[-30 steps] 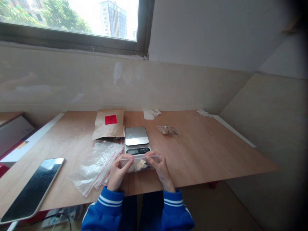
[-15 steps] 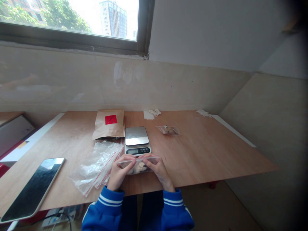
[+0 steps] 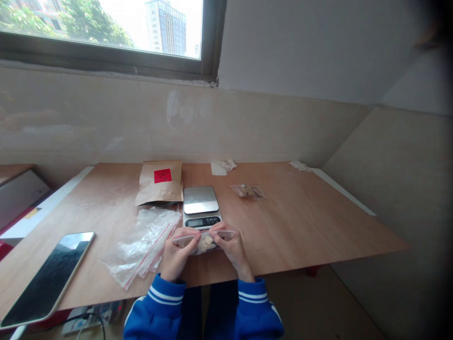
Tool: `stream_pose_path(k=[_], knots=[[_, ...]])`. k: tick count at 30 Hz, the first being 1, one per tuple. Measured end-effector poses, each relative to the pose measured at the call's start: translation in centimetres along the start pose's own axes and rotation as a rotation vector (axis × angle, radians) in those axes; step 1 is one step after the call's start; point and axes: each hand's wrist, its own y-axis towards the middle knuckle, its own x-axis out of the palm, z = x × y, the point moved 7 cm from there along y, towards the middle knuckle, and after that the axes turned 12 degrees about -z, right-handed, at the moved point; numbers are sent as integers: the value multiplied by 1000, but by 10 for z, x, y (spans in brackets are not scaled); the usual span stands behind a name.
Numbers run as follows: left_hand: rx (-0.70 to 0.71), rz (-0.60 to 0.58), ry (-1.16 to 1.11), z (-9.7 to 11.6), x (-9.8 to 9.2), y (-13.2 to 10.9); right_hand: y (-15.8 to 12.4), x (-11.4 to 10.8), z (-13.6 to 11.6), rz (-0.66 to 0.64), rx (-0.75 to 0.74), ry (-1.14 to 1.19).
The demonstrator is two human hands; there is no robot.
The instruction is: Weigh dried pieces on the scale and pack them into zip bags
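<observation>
Both hands pinch the top edge of a clear zip-lock bag [image 3: 205, 243] with pale, chip-like pieces inside. My left hand [image 3: 180, 250] grips the edge left of centre, thumb against fingers. My right hand [image 3: 229, 246] pinches the same edge a little to the right. Just beyond my fingertips stands a kitchen scale [image 3: 201, 203], its steel plate bare. To the left lies a stack of clear plastic zip-lock bags [image 3: 145, 241] with red seal lines. A second filled zip-lock bag [image 3: 248, 191] rests on the table right of the scale.
A brown paper pouch [image 3: 161, 186] with a red label lies behind the loose bags. A phone [image 3: 49, 278] is at the table's left front. Crumpled tissue [image 3: 227, 165] and another white scrap [image 3: 300, 166] lie by the wall. The wooden table's [image 3: 300, 226] front edge runs close to my sleeves.
My right hand has shifted slightly along the bag's top edge, and its fingertips are a bit farther from my left ones. The bag stays between both hands.
</observation>
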Motion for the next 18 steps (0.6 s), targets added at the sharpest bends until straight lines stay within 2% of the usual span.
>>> stream_pose_path(k=[11,14,18], knots=[[-75,-133,-107,-4,6,0,0,7,-3,-116,36,94],[-86,-132,-113,-6,7,-1,0,12,-2,-153,64,132],[-35,-92,-40,-4,7,-2,2,12,-4,-134,39,128]])
